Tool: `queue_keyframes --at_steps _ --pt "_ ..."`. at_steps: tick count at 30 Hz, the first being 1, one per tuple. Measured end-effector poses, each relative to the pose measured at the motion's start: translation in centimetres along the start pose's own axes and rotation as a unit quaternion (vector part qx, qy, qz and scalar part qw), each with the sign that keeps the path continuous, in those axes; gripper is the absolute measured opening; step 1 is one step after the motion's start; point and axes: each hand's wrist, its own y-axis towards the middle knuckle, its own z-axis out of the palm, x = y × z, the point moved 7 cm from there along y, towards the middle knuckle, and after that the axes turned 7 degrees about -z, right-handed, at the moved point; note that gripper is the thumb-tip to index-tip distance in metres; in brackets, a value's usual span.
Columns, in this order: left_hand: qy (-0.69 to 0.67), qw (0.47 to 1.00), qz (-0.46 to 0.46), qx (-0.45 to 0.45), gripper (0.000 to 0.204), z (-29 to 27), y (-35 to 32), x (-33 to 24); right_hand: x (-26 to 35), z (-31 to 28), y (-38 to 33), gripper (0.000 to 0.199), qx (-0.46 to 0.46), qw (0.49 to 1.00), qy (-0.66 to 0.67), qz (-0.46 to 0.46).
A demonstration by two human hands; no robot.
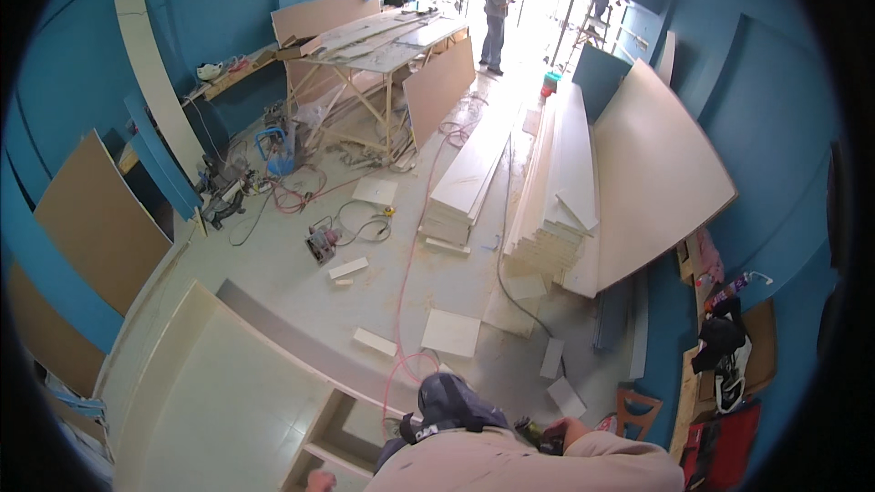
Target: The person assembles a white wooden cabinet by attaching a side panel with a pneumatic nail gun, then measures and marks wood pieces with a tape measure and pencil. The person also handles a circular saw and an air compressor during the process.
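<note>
At the lower edge, a small part of my left hand point(321, 481) shows beside the pale wooden cabinet frame point(321, 387), close to its divided compartments. Its fingers are mostly cut off by the picture's edge. To the right of my body, my right hand point(574, 433) is closed around a dark tool with green parts point(550, 438). The tool's exact kind is hard to make out, since my hand and sleeve cover part of it. My knee in dark trousers point(460, 401) rises between the two hands, next to the frame's edge.
Stacked white boards point(474, 169) and more cut panels point(574, 164) lie ahead. A large sheet point(661, 182) leans on the right wall. A red hose point(407, 282), a power tool point(322, 241) and offcuts point(453, 333) lie about. A person point(495, 23) stands near the doorway.
</note>
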Motion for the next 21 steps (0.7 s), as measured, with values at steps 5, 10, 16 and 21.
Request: queue_keyframes --at_steps 5,10,16,21 --pt "-0.338 0.875 -0.324 -0.12 0.029 -19.6 6.0 2.3 9.8 8.8 -0.5 0.027 -0.121 0.876 -0.464 0.05" --pt "-0.594 0.739 -0.258 -0.187 0.029 -26.7 8.6 0.8 17.7 15.0 12.4 0.028 -0.055 0.756 -0.632 0.161" --pt "-0.354 0.847 -0.393 -0.046 0.028 -18.9 9.5 0.9 29.5 25.3 24.2 0.02 0.047 0.703 -0.686 0.182" --pt "-0.29 0.896 -0.334 0.027 0.024 -23.9 11.8 -3.8 36.0 25.4 39.0 0.017 0.062 0.711 -0.675 0.186"
